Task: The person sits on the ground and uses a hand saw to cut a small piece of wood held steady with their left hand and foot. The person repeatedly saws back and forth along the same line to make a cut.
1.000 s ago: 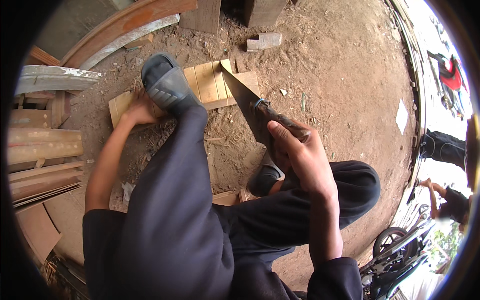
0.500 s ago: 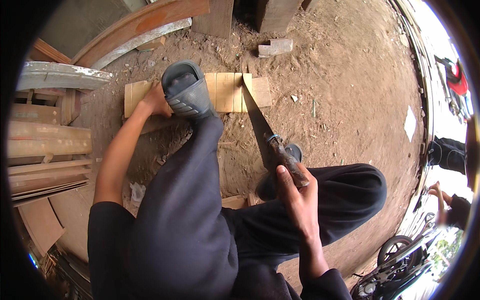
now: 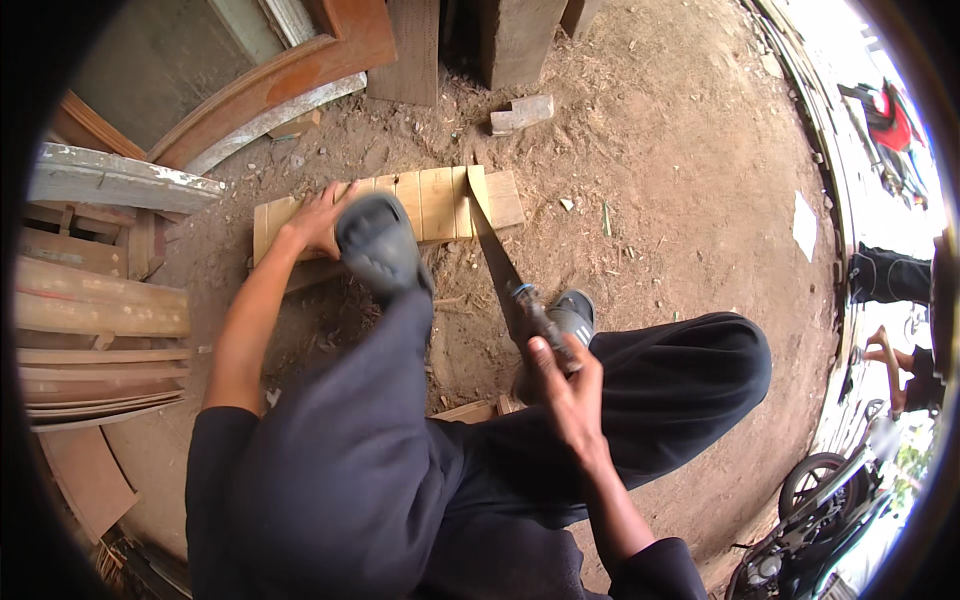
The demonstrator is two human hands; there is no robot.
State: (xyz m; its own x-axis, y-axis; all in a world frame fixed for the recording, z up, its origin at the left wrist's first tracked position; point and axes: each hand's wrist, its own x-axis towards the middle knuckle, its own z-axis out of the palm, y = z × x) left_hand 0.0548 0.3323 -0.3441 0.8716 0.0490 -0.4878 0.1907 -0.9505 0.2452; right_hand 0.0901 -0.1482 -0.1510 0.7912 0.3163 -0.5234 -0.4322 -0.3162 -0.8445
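A pale wooden plank (image 3: 437, 205), crossed by several dark lines, lies over another piece of wood (image 3: 505, 200) that sticks out at its right end. My left hand (image 3: 315, 220) rests on the plank's left part, fingers spread over its top. Beside it, my left foot in a grey slide sandal (image 3: 378, 245) is on the plank, blurred. My right hand (image 3: 572, 392) is closed round the dark, worn handle of a handsaw (image 3: 497, 265). The saw's blade slants away from me, its tip at the plank near the right end.
A motorcycle (image 3: 800, 500) stands at the lower right, near another person's arm (image 3: 885, 350). Stacked boards (image 3: 100, 300) and a wooden frame (image 3: 350, 40) fill the left side. A small wood offcut (image 3: 522, 115) lies on the dirt beyond the plank.
The plank has turned a little, its right end now farther from me than its left. My left fingers have spread over its top. The saw and right hand have shifted left.
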